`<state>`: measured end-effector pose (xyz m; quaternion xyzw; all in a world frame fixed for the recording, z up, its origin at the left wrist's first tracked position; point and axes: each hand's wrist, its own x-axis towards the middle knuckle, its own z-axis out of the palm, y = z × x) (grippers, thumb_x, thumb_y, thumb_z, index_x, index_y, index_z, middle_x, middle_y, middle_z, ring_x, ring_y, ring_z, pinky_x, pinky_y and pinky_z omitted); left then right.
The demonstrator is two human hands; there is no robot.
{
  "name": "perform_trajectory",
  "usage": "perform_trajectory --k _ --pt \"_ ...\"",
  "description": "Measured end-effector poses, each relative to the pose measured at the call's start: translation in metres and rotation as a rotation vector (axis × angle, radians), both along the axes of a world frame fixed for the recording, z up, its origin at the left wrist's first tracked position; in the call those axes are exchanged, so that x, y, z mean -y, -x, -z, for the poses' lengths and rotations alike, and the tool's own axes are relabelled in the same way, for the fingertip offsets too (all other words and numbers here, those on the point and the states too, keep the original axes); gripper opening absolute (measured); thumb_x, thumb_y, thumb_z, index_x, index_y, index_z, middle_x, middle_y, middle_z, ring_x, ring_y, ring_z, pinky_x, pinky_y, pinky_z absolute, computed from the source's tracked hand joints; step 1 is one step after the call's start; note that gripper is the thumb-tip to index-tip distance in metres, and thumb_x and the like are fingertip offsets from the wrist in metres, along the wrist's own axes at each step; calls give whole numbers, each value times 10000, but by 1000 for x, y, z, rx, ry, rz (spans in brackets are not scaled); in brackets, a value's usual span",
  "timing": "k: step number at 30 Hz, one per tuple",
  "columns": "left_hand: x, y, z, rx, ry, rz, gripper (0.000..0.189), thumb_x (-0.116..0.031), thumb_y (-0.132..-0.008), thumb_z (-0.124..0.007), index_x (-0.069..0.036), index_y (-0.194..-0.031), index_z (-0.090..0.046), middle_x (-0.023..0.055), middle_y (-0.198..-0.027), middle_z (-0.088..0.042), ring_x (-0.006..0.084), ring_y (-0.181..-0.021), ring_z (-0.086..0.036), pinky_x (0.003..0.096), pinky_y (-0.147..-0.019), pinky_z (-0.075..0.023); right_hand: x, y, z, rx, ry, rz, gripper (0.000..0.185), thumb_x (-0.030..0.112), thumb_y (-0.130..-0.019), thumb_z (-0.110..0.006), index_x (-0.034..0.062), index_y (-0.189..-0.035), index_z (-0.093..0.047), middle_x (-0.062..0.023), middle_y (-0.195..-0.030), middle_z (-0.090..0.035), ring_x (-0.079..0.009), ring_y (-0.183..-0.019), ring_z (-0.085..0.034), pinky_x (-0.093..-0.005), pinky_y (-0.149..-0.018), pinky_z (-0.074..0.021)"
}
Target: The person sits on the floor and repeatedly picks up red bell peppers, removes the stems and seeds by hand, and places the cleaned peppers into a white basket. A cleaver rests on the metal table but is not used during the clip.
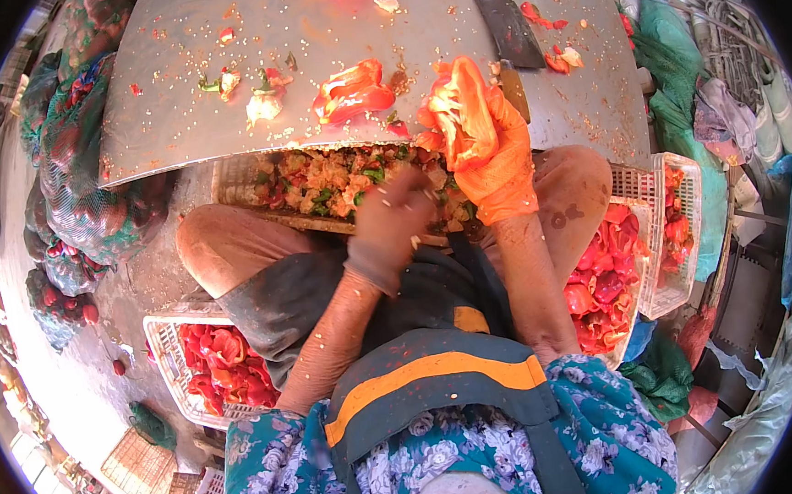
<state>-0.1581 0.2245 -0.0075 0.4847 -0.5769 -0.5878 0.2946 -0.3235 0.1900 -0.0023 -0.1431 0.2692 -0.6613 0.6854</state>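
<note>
My right hand, in an orange glove, grips an opened red bell pepper at the table's near edge. The pepper's hollow inside and pale ribs face up. Blurred by motion, my left hand hangs lower, in front of a crate of pepper cores and seeds; whether it holds anything is not clear. Another red pepper piece lies on the metal table. Right of the held pepper rests a cleaver, its wooden handle pointing towards me, partly behind my right hand.
Cut red peppers fill a white crate at my left and another crate at my right. A further crate stands beyond that one. Mesh sacks of peppers are piled left of the table. Core scraps and seeds dot the tabletop.
</note>
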Motion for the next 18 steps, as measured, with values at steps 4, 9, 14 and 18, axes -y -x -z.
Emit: perform_trajectory --k 4,9,14,18 --pt "25 0 -13 259 439 -228 248 -207 -858 -641 -39 -1039 -619 173 -904 -695 331 -781 -686 437 -694 -532 -11 -6 3 -65 -53 -44 596 446 -983 -548 9 -1384 -485 -118 -1178 -643 -306 -1064 -648 -412 -855 -568" --pt "52 4 -21 628 399 48 223 -275 -884 -589 -76 -979 -618 180 -915 -695 379 -831 -674 479 -725 -535 -23 -29 -24 -471 -151 -156 483 138 -868 -675 1 -1308 -529 -95 -1066 -635 -197 -929 -641 -304 -749 -541" --pt "52 -6 -6 448 282 122 199 -221 -873 -572 -70 -984 -638 164 -857 -699 381 -828 -669 467 -724 -521 -22 -8 -8 -283 -225 -314 514 165 -858 -658 16 -1329 -516 -100 -996 -634 -212 -774 -646 -312 -509 -526" --pt "28 -5 21 110 217 -43 173 -188 -873 -563 -62 -958 -645 170 -840 -696 383 -790 -664 445 -704 -519 -27 -11 -4 -88 -158 -134 525 264 -932 -565 13 -1385 -479 -117 -1030 -646 -232 -790 -646 -305 -556 -542"
